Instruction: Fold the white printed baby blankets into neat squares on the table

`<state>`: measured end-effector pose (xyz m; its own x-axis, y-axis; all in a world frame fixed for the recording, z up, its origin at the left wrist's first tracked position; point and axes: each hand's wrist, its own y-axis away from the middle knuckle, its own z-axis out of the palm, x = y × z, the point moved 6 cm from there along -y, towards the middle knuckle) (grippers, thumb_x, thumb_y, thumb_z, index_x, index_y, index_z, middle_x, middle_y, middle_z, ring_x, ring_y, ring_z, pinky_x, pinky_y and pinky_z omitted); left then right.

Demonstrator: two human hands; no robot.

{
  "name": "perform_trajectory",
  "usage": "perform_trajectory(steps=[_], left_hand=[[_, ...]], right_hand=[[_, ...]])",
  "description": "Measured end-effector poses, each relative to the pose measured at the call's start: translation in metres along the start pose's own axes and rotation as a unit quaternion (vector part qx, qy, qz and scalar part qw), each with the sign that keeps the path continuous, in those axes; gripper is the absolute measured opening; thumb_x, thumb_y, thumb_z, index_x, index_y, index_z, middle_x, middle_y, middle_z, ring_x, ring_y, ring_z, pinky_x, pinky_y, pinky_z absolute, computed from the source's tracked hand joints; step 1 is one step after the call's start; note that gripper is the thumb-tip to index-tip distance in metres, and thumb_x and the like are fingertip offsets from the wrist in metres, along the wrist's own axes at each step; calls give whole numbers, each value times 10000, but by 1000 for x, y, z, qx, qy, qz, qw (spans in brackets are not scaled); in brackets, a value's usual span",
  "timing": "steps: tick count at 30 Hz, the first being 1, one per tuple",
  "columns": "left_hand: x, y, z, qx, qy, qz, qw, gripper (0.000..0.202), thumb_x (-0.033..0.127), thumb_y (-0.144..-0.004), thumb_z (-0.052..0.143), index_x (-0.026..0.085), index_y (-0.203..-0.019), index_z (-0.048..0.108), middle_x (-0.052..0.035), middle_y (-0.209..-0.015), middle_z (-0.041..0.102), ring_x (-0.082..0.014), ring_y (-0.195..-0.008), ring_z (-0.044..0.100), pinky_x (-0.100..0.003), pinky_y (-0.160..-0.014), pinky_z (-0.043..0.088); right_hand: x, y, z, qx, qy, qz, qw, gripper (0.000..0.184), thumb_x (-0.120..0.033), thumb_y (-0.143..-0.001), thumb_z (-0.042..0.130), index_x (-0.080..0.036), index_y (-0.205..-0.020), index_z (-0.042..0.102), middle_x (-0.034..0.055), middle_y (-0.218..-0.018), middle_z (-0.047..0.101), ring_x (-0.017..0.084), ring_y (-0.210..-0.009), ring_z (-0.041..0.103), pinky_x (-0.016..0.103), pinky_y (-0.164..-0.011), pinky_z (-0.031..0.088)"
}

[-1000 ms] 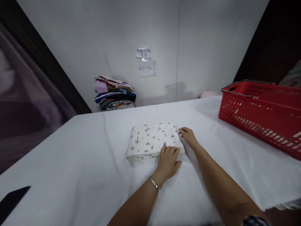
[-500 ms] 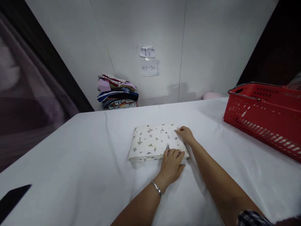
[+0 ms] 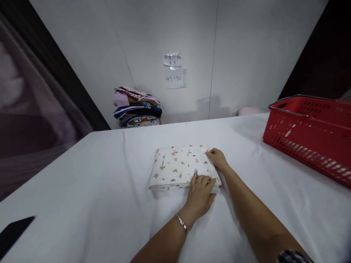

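Observation:
A folded white cloth [image 3: 175,166] with small printed motifs lies on the white-covered table [image 3: 90,190]. My left hand [image 3: 201,193], with a thin bracelet at the wrist, rests flat with its fingers stretched over the cloth's near right corner. My right hand [image 3: 217,158] is at the cloth's right edge near the far corner, fingers curled and pinching the fabric there. Both forearms reach in from the lower right.
A red plastic basket [image 3: 309,135] with a metal handle stands at the right. A stack of folded colourful clothes [image 3: 137,107] sits by the wall beyond the table's far edge, under two paper notes [image 3: 172,69]. A dark flat object [image 3: 13,235] lies at the near left.
The view has shifted slightly, so the basket sits further right. Both hands stay on the cloth's right side, barely moved.

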<state>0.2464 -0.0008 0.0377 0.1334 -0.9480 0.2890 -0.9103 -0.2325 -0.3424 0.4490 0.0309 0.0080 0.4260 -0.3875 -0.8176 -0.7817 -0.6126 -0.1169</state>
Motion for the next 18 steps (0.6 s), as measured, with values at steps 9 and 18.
perform_trajectory(steps=[9, 18], left_hand=[[0, 0, 0, -4, 6, -3, 1000, 444, 249, -799, 584, 272, -1221, 447, -26, -1126, 522, -203, -1056, 446, -450, -1022, 273], [0, 0, 0, -2, 8, 2, 1000, 436, 242, -807, 563, 278, -1225, 446, -33, -1126, 519, -214, -1050, 451, -463, -1008, 283]], right_hand=[[4, -2, 3, -16, -19, 2, 1000, 256, -419, -701, 521, -193, -581, 530, -20, -548, 543, 124, -558, 476, 237, -534, 342], [9, 0, 1, -1, -1, 3, 1000, 246, -419, -708, 525, -192, -618, 556, 8, -631, 601, 136, -605, 505, 242, -556, 357]])
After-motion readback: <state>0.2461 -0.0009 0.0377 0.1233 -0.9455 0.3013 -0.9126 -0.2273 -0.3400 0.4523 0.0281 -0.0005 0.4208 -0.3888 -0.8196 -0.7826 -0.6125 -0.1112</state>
